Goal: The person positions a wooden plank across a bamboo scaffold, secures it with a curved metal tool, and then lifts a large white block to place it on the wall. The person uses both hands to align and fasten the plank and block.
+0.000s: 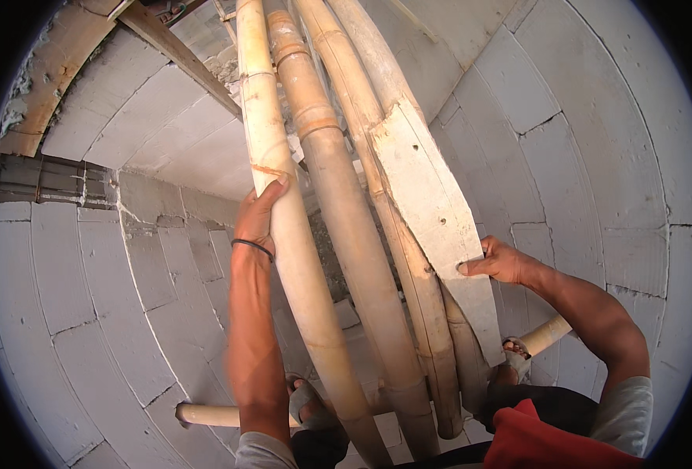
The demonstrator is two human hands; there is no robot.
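Note:
Several long bamboo poles run side by side from the top of the view down toward my body. My left hand (257,213), with a dark band at its wrist, is closed around the side of the leftmost bamboo pole (305,270); the thumb lies on top and the other fingers are partly hidden. On the right-hand poles rests a pale, flat board (428,187) with a jagged left edge and small holes. My right hand (498,261) grips its right edge, thumb on the upper face. Between them lies a darker bamboo pole (346,203).
A bamboo crosspiece (213,415) passes beneath the long poles, and my sandaled feet are beside it. Grey block walls (596,172) rise on both sides. At upper left are a wooden beam (178,59) and exposed metal bars (41,180). Rubble shows below, between the poles.

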